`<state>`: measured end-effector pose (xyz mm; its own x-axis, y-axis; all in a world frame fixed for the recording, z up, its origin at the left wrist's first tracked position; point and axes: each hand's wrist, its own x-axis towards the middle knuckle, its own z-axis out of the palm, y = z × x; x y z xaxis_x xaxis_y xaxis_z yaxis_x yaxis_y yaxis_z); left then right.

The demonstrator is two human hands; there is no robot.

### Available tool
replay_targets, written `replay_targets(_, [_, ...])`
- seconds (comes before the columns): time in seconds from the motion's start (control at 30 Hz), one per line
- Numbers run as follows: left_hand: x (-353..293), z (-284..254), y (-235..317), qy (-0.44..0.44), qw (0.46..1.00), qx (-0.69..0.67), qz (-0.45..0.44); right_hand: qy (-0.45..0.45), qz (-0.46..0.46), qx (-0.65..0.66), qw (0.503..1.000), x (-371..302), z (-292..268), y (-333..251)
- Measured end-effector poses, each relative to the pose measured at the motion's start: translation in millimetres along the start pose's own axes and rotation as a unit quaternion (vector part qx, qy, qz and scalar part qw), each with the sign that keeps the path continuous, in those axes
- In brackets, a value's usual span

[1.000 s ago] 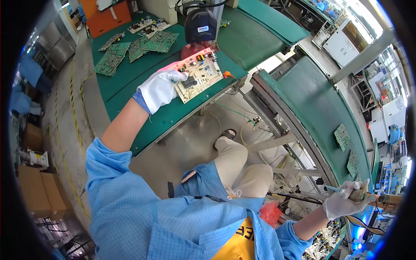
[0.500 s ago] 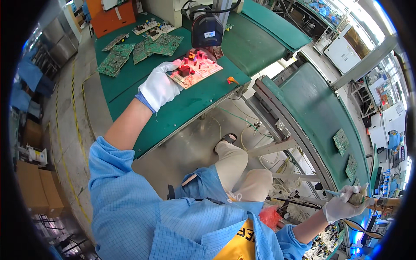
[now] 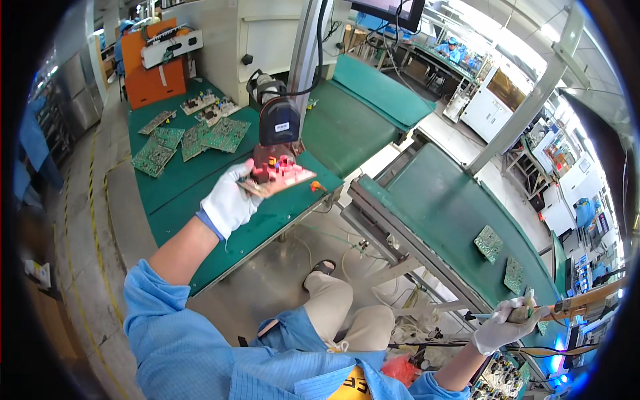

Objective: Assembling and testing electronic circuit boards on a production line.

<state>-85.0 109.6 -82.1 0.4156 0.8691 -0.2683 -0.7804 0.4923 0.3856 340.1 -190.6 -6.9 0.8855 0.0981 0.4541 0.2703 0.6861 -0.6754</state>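
Observation:
My left hand (image 3: 231, 200), in a white glove, is closed on the left edge of a circuit board (image 3: 288, 179). The board is held component side up, slightly tilted, above the green table. Red light falls on its parts from a dark scanner head (image 3: 279, 121) just above it. Far to the right, my gloved right hand (image 3: 505, 325) is closed round a roundish, greyish thing in front of a tan bar (image 3: 587, 298). A thin bluish tip (image 3: 477, 315) sticks out on its left side. I cannot make out what the right hand grips.
Several circuit boards (image 3: 227, 135) lie on the green table (image 3: 200, 245) at the left. Two boards (image 3: 489, 244) rest on the green conveyor (image 3: 427, 193) at the right. An orange box (image 3: 157, 85) stands at the back. Cables hang below, between table and conveyor.
The head view has swung up and right, so the scene sits lower and further left. The board stays in my left hand under the red light; my right hand keeps its grip by the bar.

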Motion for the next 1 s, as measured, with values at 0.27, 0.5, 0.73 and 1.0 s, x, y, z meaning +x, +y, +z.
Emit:
replay_targets(0.27, [37.8, 62.4, -56.9, -0.225, 0.921, 0.316, -0.036, -0.015, 0.035, 0.059, 0.998, 2.6, 8.6, 1.5])
replay_targets(0.5, [196.3, 111.8, -84.5, -0.032, 0.429, 0.834, 0.346, -0.011, 0.017, 0.035, 0.999, -4.2, 9.3, -3.0])
replay_targets(0.73, [274.7, 86.2, -84.9, 0.155, 0.304, 0.868, 0.36, 0.095, -0.035, -0.035, 0.994, -11.0, 26.2, -16.6])
replay_targets(1.0, [76.2, 52.8, -54.5, -0.369, 0.444, 0.813, 0.071, 0.052, -0.003, 0.046, 0.998, -1.3, 13.3, -8.3])
